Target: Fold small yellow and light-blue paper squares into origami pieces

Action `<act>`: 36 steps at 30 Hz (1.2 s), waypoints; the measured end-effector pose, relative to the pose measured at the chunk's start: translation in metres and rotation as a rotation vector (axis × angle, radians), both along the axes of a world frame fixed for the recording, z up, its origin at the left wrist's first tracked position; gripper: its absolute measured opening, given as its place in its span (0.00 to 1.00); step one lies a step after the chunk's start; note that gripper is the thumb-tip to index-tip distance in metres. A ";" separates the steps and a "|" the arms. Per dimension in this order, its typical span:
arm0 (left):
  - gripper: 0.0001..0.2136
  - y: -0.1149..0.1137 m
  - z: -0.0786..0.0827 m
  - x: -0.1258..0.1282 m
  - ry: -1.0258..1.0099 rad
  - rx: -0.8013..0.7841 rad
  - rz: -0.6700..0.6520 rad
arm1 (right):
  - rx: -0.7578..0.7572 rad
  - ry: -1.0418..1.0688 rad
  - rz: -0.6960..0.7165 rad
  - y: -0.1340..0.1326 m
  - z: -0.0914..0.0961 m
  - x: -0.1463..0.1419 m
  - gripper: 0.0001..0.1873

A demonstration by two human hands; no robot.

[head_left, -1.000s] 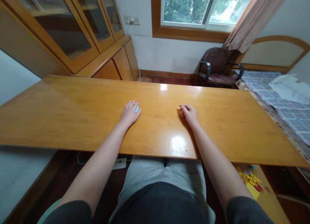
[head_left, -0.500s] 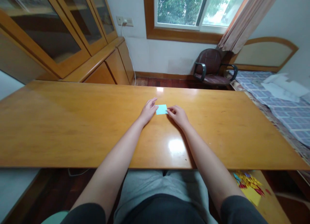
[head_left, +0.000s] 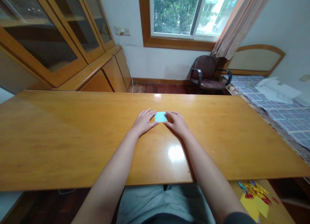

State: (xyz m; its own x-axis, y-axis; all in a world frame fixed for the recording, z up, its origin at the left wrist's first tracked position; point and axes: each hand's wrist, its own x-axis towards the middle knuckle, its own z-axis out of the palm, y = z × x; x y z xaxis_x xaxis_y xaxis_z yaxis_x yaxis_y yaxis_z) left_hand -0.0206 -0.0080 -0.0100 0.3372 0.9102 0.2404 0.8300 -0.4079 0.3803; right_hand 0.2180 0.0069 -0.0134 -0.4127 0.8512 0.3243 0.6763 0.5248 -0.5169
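A small light-blue sheet of paper (head_left: 160,116) lies on the wooden table (head_left: 84,136), between my two hands. My left hand (head_left: 144,121) is at its left side, fingers stretched and spread, with the thumb by the near left corner. At the right side is my right hand (head_left: 176,122); its fingers reach the far right corner and its thumb lies by the near right corner. Both hands are open, the fingertips at the sheet's edges. Whether they press on it I cannot tell.
Below the table's near edge at the right, a lower surface holds yellow paper (head_left: 250,206) and a pile of small coloured pieces (head_left: 256,190). Beyond the table stand a brown armchair (head_left: 204,72), a bed (head_left: 271,98) and a glass-fronted cabinet (head_left: 94,72).
My left fingers have spread, and the thumb has come down to the near left corner. My right fingers have opened from a near-pinch along the sheet's right edge. The view has tilted up slightly.
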 end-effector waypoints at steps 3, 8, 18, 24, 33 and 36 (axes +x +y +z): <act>0.27 -0.001 0.001 -0.003 0.012 -0.001 -0.022 | 0.003 0.009 0.001 -0.001 0.000 0.000 0.28; 0.24 0.000 0.001 -0.007 0.005 0.001 -0.044 | 0.004 0.014 -0.005 -0.004 0.002 -0.002 0.25; 0.21 0.000 -0.003 -0.006 -0.003 0.027 -0.051 | 0.036 -0.054 0.019 -0.004 0.001 -0.004 0.31; 0.21 -0.001 -0.003 -0.007 -0.019 0.028 -0.046 | 0.053 -0.077 0.017 -0.005 0.001 -0.005 0.31; 0.20 -0.001 -0.005 -0.008 -0.023 0.056 -0.077 | 0.064 -0.088 0.014 -0.010 0.009 -0.007 0.25; 0.19 -0.002 -0.004 -0.006 -0.035 0.063 -0.079 | 0.073 -0.090 0.015 -0.011 0.010 -0.008 0.24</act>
State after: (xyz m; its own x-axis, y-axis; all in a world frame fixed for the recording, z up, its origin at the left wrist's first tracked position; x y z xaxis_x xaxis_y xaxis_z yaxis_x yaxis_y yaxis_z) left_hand -0.0269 -0.0096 -0.0143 0.3975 0.8639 0.3094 0.7812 -0.4955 0.3798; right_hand 0.2104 -0.0040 -0.0032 -0.4554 0.8203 0.3460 0.7101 0.5691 -0.4146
